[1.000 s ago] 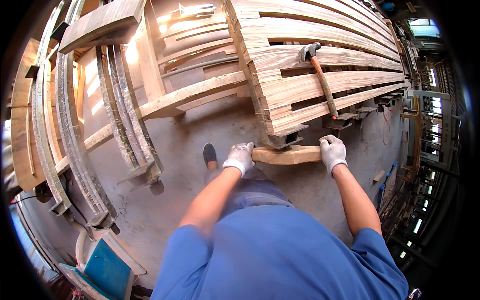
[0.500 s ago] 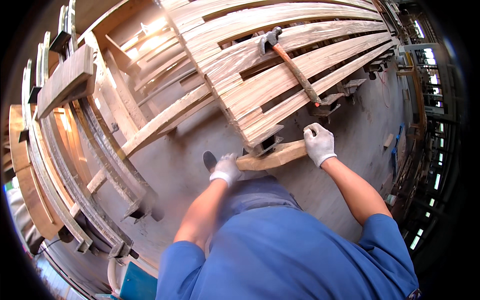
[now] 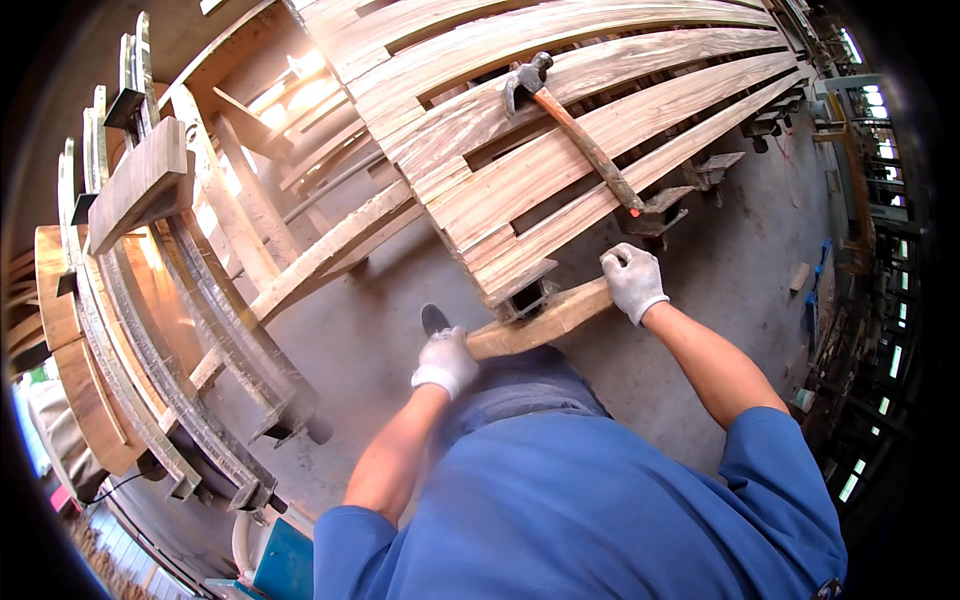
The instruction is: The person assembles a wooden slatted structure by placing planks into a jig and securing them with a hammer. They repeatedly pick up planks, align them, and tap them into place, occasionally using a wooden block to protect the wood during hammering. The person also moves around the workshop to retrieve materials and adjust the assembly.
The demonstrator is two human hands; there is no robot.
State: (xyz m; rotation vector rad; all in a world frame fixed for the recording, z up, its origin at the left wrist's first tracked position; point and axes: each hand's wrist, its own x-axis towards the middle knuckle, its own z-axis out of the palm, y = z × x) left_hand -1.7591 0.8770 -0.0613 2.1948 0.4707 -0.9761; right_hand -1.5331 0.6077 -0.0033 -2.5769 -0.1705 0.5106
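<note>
White work gloves cover both my hands. At the left end of a thick, slightly curved wooden block (image 3: 548,322), my left hand (image 3: 447,361) is closed around the wood. My right hand (image 3: 634,282) has its fingers curled at the right end of the same block. The block lies across the near end of a slatted wooden panel (image 3: 640,120), close by a metal clamp end (image 3: 530,298) under the panel's corner; whether block and clamp touch, I cannot tell. A claw hammer (image 3: 588,142) with a worn orange handle rests on the slats, its head pointing away from me.
Left of me stands a rack of long metal clamp bars (image 3: 145,330) with a wooden piece (image 3: 140,185) set across it. Wooden beams (image 3: 335,245) form a frame beside the panel. More clamp ends (image 3: 665,210) jut from the panel's right edge over the concrete floor (image 3: 740,250).
The view has shifted and turned slightly. My left hand and the block's left end sit a little lower, so the block slopes more. Both hands keep their hold; the hammer stays on the slats.
</note>
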